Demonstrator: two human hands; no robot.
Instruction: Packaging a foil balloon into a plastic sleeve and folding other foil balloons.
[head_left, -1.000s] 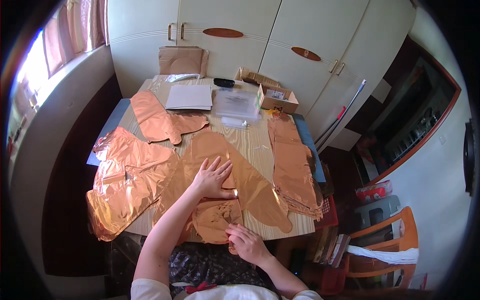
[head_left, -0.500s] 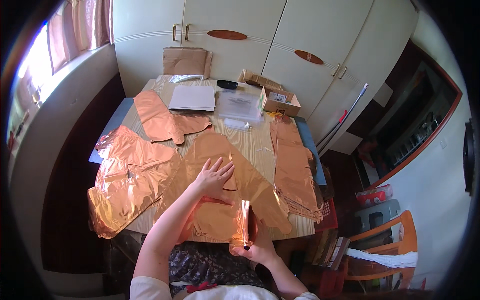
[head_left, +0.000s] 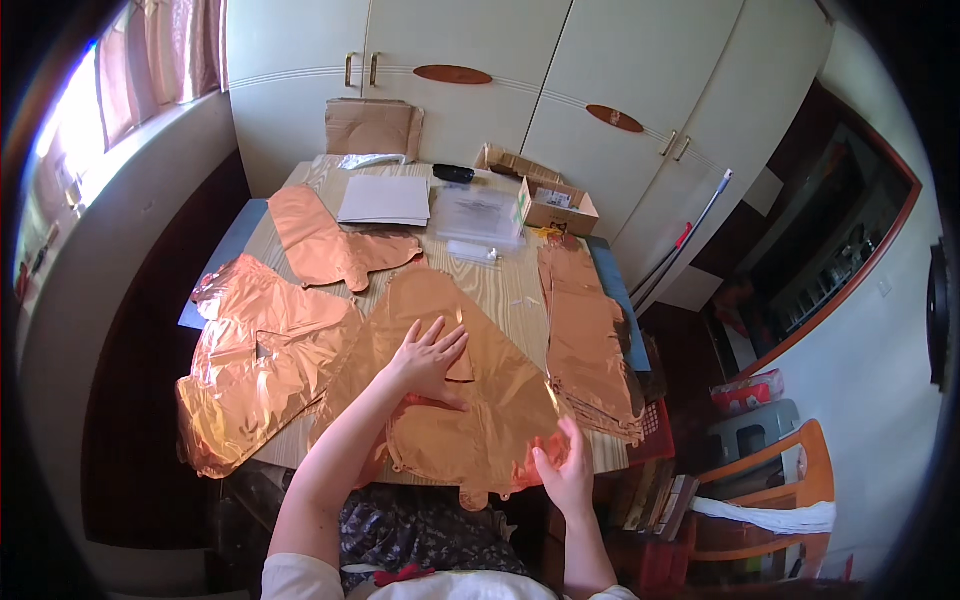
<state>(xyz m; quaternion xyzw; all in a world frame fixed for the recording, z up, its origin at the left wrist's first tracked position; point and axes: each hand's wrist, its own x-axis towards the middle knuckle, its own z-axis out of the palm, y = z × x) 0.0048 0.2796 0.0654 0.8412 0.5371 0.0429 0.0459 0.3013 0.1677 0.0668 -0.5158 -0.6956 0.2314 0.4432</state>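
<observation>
A flat, uninflated copper-coloured foil balloon [head_left: 500, 360] lies spread over the near middle of the table, its lower tab hanging past the near edge. Flat upon it rests my left hand [head_left: 432, 362], fingers spread, beside a slit in the foil. My right hand [head_left: 568, 472] is at the balloon's lower right part by the table edge. Its thumb and fingers are apart, with reddish reflections on the foil next to them; whether the fingertips touch it I cannot tell. Another crinkled foil balloon [head_left: 250, 370] lies to the left, partly against the middle one.
A third foil balloon [head_left: 315, 245] lies farther back left. Several stacked foil pieces [head_left: 590, 340] line the right side. At the back are white sheets [head_left: 385, 200], a clear plastic sheet [head_left: 478, 215], a black object [head_left: 453, 173] and an open cardboard box [head_left: 560, 205]. A wooden chair [head_left: 815, 480] stands right.
My right hand has let go of the balloon's folded lower right part and moved right and up. That part now lies flatter. My left hand has stayed in place.
</observation>
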